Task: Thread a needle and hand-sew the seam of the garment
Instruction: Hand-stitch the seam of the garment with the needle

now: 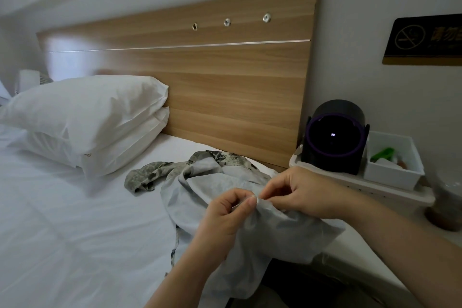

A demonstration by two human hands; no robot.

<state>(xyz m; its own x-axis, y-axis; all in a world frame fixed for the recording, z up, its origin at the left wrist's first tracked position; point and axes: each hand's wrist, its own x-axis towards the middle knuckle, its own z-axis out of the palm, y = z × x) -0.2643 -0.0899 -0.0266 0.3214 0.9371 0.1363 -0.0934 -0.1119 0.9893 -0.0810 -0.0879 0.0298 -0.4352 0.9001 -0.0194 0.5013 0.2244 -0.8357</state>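
Observation:
A pale grey garment (200, 190) with a dark leaf-patterned outer side lies crumpled on the white bed and drapes toward me. My left hand (226, 215) pinches a raised fold of the garment between thumb and curled fingers. Just to its right, my right hand (297, 192) has thumb and forefinger pinched together at the same fold, fingertips almost touching the left thumb. The needle and thread are too small to make out between the fingers.
White bed sheet (75, 220) fills the left, with two stacked white pillows (87, 117) against a wooden headboard (225, 87). On the right a bedside shelf holds a round black device (333, 140), a white box (392, 160) of small items and a cup (445, 205).

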